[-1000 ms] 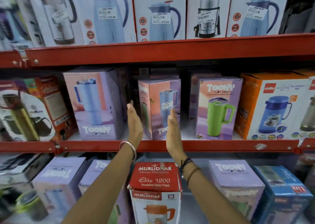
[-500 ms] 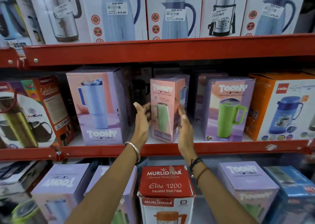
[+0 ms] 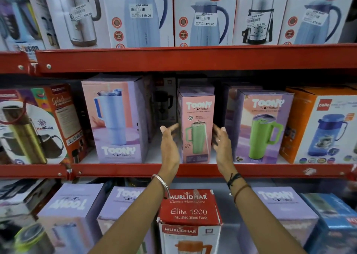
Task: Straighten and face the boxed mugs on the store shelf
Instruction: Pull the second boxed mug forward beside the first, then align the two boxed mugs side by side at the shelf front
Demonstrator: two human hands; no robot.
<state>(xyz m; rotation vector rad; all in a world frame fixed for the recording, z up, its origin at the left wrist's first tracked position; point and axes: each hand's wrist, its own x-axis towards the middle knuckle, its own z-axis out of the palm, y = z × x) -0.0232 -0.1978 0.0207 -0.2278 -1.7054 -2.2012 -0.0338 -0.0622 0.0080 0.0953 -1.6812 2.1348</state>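
Observation:
A narrow pink Toony tumbler box [image 3: 196, 118] stands upright on the middle red shelf [image 3: 193, 169], its pink face with a green mug turned to the front. My left hand [image 3: 170, 143] is just left of it and my right hand [image 3: 222, 140] just right of it, with fingers spread and motion-blurred at the box's side edges. Neither hand is clasped on the box. A larger Toony box with a blue tumbler [image 3: 116, 118] stands to the left. Another with a green mug [image 3: 262, 124] stands to the right, angled slightly.
An orange Cello flask box [image 3: 324, 124] is at the far right and a Splash flask box [image 3: 38, 126] at the far left. Jug boxes [image 3: 204, 14] fill the upper shelf. Below my arms stand a red Murlidhar box [image 3: 189, 211] and more Toony boxes [image 3: 71, 205].
The pink box has been turned from an angled pose to face front and set near the shelf edge. Both hands have loosened from its sides. The camera has moved closer.

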